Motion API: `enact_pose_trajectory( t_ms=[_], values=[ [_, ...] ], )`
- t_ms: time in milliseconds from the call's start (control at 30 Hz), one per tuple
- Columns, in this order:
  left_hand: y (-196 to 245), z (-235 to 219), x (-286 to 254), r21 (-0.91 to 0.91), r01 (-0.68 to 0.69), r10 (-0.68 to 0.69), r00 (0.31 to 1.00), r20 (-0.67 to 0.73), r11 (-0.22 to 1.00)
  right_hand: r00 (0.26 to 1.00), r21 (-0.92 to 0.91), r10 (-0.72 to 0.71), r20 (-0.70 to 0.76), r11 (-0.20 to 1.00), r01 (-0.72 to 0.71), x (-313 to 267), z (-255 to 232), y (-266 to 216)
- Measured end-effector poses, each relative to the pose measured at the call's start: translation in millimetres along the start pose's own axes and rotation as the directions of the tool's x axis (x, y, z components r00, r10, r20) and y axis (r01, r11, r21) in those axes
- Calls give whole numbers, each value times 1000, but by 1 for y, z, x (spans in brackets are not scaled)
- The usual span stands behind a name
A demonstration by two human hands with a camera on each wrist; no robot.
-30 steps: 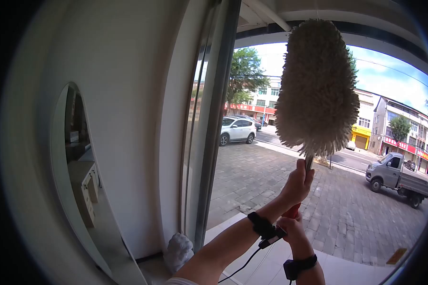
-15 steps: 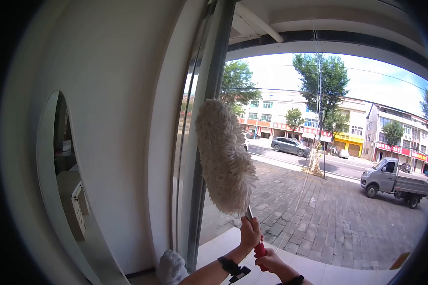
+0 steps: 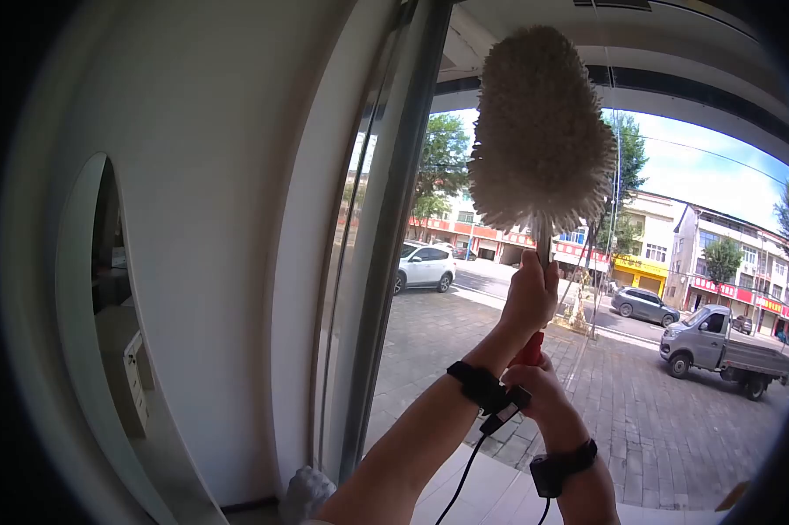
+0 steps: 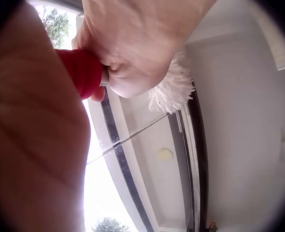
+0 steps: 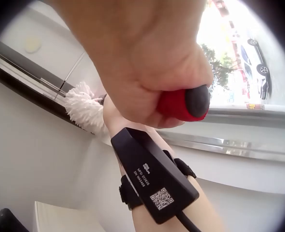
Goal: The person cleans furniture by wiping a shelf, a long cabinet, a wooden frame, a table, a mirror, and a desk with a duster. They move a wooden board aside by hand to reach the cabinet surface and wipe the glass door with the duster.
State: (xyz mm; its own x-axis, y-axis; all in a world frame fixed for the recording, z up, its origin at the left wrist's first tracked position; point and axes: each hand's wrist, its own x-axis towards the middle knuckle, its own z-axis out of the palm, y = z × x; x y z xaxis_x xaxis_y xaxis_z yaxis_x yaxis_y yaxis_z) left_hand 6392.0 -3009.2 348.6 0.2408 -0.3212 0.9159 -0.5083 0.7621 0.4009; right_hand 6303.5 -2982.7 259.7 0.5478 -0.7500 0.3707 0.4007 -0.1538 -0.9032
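A fluffy, pale duster head [image 3: 543, 127] stands upright before the glass in the head view, on a metal pole [image 3: 544, 245] with a red handle [image 3: 530, 352]. My left hand [image 3: 532, 293] grips the pole just below the fluff. Lower down, my right hand [image 3: 539, 385] is wrapped round the red handle. The left wrist view shows my left hand [image 4: 133, 43] between the red grip [image 4: 82, 72] and white strands [image 4: 174, 89]. In the right wrist view the handle's dark end [image 5: 197, 101] sticks out of my right hand [image 5: 142, 63].
A metal door or window frame [image 3: 394, 227] runs up left of the duster, beside a white wall [image 3: 202, 227]. An oval mirror [image 3: 88, 289] leans at the far left. A plastic-wrapped bundle [image 3: 307, 492] sits low by the frame. Outside are paving, cars and a grey truck [image 3: 714, 346].
From the frame's left side half a second ago, the duster head has swung up and right. Both hands have risen with it, keeping their grips. The head view has shifted too.
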Motion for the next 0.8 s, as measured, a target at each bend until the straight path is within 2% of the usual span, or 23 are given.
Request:
enact_pose_trajectory(
  t_ms=[33,100,133,167,233,300,333,367,400,433,467,500,533,567,600,633,667,700,733,767,800],
  values=[
    [-8,-4,9,33,15,-14,999,-31,999,999,-62,0,51,998,3,6,2,-3],
    [-25,-16,-3,-16,74,-75,992,-101,997,996,-87,88,1,992,-88,18,-2,15],
    [-30,-20,-18,-78,212,-218,973,-74,974,990,-123,139,1,983,-138,14,-9,24],
    [-28,-26,-41,-135,359,-368,929,-47,923,979,-157,205,2,967,-202,7,-18,37],
    [-63,-28,-106,-182,419,-439,894,-88,890,952,-244,305,15,925,-292,-21,-33,78],
    [-80,-27,-189,-208,474,-502,857,-117,856,903,-296,429,37,868,-400,-65,-57,131],
    [-69,-34,-229,-284,620,-654,755,-38,732,860,-360,509,27,808,-467,-92,-62,154],
    [-74,-33,-275,-337,701,-740,672,19,628,849,-448,528,-38,750,-486,-123,-74,185],
    [-75,-32,-320,-359,773,-806,585,86,523,815,-462,579,-29,715,-525,-155,-88,208],
    [-67,-30,-359,-356,830,-860,496,120,429,787,-513,615,-51,660,-549,-188,-99,227],
    [-64,-24,-400,-354,871,-904,407,131,341,713,-524,693,-106,570,-633,-218,-105,232],
    [-61,-15,-437,-361,900,-939,312,145,243,720,-528,687,-99,577,-623,-248,-114,242],
    [-60,-7,-475,-326,930,-961,229,157,168,680,-540,724,-112,530,-654,-272,-123,243],
    [-50,-3,-497,-279,960,-976,83,199,24,643,-550,755,-126,486,-679,-295,-131,242],
    [-43,-1,-514,-66,991,-971,-98,218,-115,572,-543,807,-145,418,-728,-316,-142,244],
    [-46,0,-544,95,966,-864,-259,431,-242,497,-537,852,-164,346,-770,-338,-155,248],
    [-49,9,-577,263,908,-788,-416,455,-328,423,-533,887,-183,273,-801,-359,-168,248],
    [-37,13,-593,392,867,-764,-470,443,-306,396,-519,901,-180,255,-816,-376,-173,243],
    [-26,16,-605,442,872,-722,-442,532,-209,297,-440,941,-161,201,-875,-397,-195,255],
    [-8,15,-609,395,907,-696,-378,611,-146,192,-360,973,-130,134,-923,-419,-216,266],
    [14,10,-605,321,939,-691,-314,651,-125,236,-405,972,10,220,-887,-437,-227,263]
  ],
)
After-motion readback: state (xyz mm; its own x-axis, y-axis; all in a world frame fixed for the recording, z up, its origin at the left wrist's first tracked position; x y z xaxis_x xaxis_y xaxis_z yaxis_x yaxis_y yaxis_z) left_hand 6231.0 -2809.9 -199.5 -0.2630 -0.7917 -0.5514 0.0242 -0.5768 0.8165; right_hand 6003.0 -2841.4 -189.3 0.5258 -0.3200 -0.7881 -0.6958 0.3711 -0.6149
